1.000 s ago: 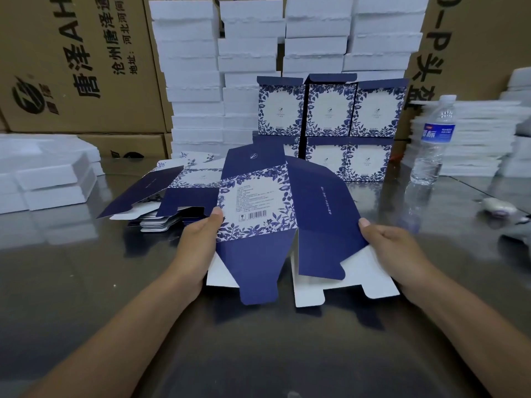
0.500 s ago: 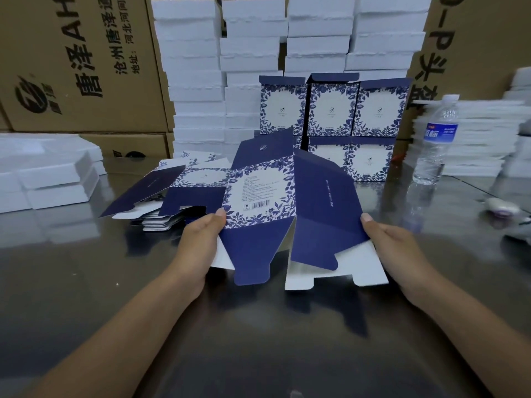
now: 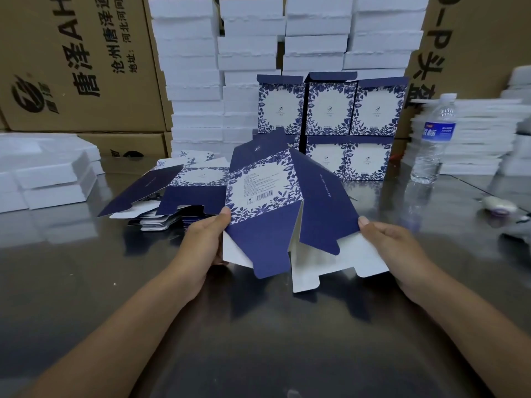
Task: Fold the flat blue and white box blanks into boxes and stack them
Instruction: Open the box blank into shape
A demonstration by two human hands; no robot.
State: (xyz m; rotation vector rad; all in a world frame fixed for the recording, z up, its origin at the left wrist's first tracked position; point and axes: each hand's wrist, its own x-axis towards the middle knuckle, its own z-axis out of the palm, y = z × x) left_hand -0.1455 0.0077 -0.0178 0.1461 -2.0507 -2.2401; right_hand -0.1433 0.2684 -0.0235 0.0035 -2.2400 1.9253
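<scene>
A blue and white box blank (image 3: 267, 191) is held up over the dark table, partly opened into a tube, its bottom flaps hanging toward me. My left hand (image 3: 201, 239) pinches its left edge, thumb on the floral panel. My right hand (image 3: 388, 239) grips the right edge of the plain blue panel. A pile of flat blanks (image 3: 172, 193) lies on the table behind my left hand. Several folded boxes (image 3: 330, 110) stand stacked in two rows behind the blank.
Tall stacks of white boxes (image 3: 195, 81) and brown cartons (image 3: 71, 61) line the back. More white boxes (image 3: 48, 179) sit at the left, white stacks (image 3: 474, 139) at the right. A water bottle (image 3: 434, 142) stands at right; a small white object (image 3: 498, 208) lies beyond it.
The blank has been lifted and pushed from flat toward a tube shape: the right blue panel has swung inward and my hands have moved up and slightly closer.
</scene>
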